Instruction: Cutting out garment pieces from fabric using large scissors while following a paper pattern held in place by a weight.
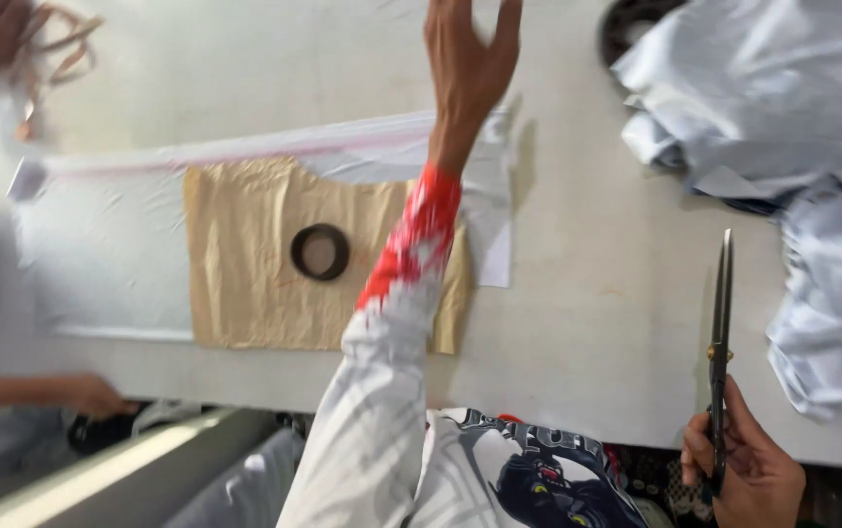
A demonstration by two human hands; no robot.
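Right hand (748,469) fingers gripping one scissors (721,332); left hand (468,68) fingers spread, empty; one ring (320,251).

Right hand (748,469) holds shut scissors (721,342); left hand (468,59) reaches open-fingered past the paper pattern (245,264).

Creased tan paper pattern (245,259), white cloth (98,244), dull metal scissors (721,332).

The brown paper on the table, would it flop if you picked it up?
Probably yes: the brown paper looks thin and crinkled, so it would likely bend and droop. It seems light too, perhaps why a dark ring sits on it. It lies flat, unlikely to roll.
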